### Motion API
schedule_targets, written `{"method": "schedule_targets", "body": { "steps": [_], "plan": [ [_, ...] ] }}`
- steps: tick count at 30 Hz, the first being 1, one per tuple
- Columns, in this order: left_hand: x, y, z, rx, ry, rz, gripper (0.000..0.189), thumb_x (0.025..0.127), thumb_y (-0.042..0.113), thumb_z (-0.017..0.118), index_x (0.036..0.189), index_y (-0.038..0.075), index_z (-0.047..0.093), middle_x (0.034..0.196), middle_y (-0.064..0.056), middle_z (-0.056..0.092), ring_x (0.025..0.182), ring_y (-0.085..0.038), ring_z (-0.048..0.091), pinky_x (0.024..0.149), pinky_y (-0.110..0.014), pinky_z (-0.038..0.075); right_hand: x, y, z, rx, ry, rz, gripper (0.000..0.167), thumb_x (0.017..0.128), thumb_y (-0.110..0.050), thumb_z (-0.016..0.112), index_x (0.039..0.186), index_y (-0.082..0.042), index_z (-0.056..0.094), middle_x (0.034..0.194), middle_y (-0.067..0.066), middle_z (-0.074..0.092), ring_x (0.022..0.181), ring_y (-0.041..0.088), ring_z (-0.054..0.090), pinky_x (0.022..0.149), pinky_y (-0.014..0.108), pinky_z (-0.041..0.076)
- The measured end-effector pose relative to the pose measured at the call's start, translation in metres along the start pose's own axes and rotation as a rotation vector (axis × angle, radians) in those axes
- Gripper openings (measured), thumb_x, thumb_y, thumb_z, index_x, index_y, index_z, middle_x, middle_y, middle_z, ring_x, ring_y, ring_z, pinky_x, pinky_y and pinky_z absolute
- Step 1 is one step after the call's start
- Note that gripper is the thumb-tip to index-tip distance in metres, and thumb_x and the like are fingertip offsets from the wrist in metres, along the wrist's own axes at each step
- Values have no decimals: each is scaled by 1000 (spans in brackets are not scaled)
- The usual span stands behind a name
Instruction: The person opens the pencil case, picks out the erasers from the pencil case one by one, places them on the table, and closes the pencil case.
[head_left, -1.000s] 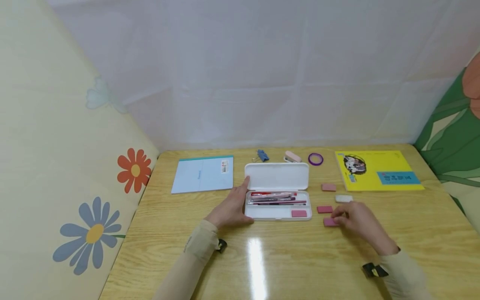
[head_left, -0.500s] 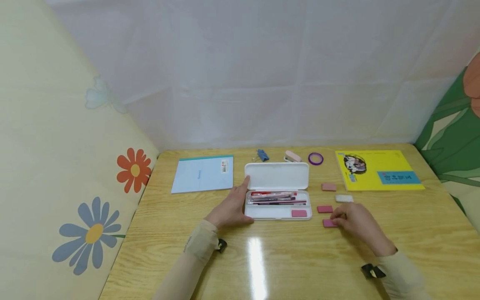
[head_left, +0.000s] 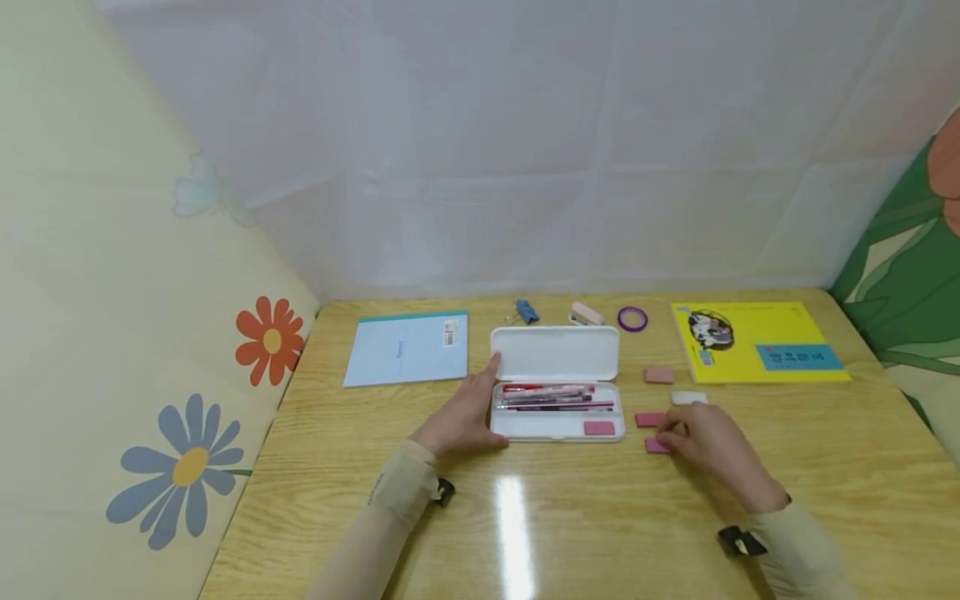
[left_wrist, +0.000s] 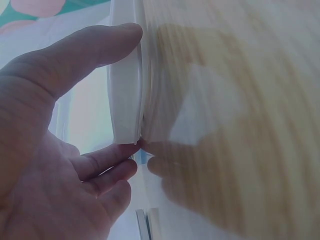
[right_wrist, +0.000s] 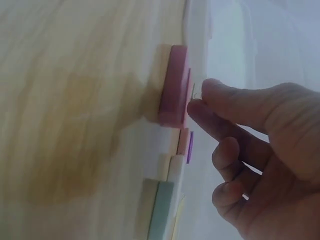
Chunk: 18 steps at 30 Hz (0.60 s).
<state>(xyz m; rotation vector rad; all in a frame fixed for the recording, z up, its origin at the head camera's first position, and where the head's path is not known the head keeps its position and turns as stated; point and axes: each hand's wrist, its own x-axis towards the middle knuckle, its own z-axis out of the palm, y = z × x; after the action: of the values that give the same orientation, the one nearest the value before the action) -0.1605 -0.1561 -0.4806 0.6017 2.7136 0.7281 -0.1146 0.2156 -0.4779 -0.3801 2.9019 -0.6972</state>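
Observation:
In the head view a white pencil case [head_left: 555,425] lies with its lid folded back, several pens [head_left: 551,398] and a pink eraser [head_left: 599,427] inside. My left hand [head_left: 461,417] holds the case's left end, thumb at the near edge and index finger by the lid; the left wrist view shows the thumb [left_wrist: 125,37] against the white wall. My right hand [head_left: 708,442] hovers over a pink eraser [head_left: 655,446] on the table. Its thumb and index finger come close together, apart from the dark pink eraser [right_wrist: 175,87] in the right wrist view.
Beyond that eraser lie another dark pink one [head_left: 648,419], a white one [head_left: 687,398] and a salmon one [head_left: 659,376]. Behind the case are a blue binder clip [head_left: 527,312], a stapler [head_left: 587,314] and purple tape [head_left: 632,319]. A blue notebook [head_left: 408,350] and yellow book [head_left: 757,333] flank them.
My right hand has shifted slightly left over the nearest pink eraser. Left hand and pencil case look unmoved.

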Motion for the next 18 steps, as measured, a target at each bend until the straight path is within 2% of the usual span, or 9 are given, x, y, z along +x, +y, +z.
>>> {"method": "schedule_targets", "body": {
  "steps": [3, 8, 10, 13, 18],
  "plan": [
    [0, 0, 0, 6, -2, 3, 138, 70, 29, 93, 164, 11, -6, 168, -16, 26, 147, -34, 36, 122, -45, 36, 2, -6, -1, 58, 32, -30, 11, 86, -14, 80, 96, -13, 79, 82, -5, 71, 68, 10, 48, 59, 22, 40],
    [0, -1, 1, 8, 0, 2, 137, 70, 29, 93, 164, 11, -6, 168, -16, 26, 146, -33, 36, 122, -44, 37, 8, -19, 3, 115, 80, -113, 18, 85, -9, 80, 103, -7, 79, 86, -1, 74, 75, 9, 58, 67, 24, 50],
    [0, -1, 1, 6, 2, 3, 137, 70, 29, 93, 164, 11, -5, 167, -15, 26, 145, -33, 37, 122, -44, 37, 11, -24, 6, 123, 74, -137, 19, 85, -8, 79, 103, -6, 78, 85, 1, 74, 75, 8, 59, 68, 24, 51],
    [-1, -1, 1, 4, 2, 4, 137, 70, 29, 93, 164, 12, -6, 167, -15, 27, 146, -33, 36, 122, -44, 36, 15, -33, 10, 121, 44, -160, 19, 86, -7, 77, 105, -4, 78, 80, -1, 72, 68, 8, 52, 61, 22, 45],
    [0, -1, 1, 0, 4, 8, 137, 71, 28, 93, 164, 12, -6, 167, -15, 27, 147, -33, 36, 122, -45, 37, 21, -44, 15, 73, -22, -131, 22, 89, -10, 75, 111, -7, 77, 65, -6, 57, 57, 7, 42, 52, 20, 35]
  ]
}}
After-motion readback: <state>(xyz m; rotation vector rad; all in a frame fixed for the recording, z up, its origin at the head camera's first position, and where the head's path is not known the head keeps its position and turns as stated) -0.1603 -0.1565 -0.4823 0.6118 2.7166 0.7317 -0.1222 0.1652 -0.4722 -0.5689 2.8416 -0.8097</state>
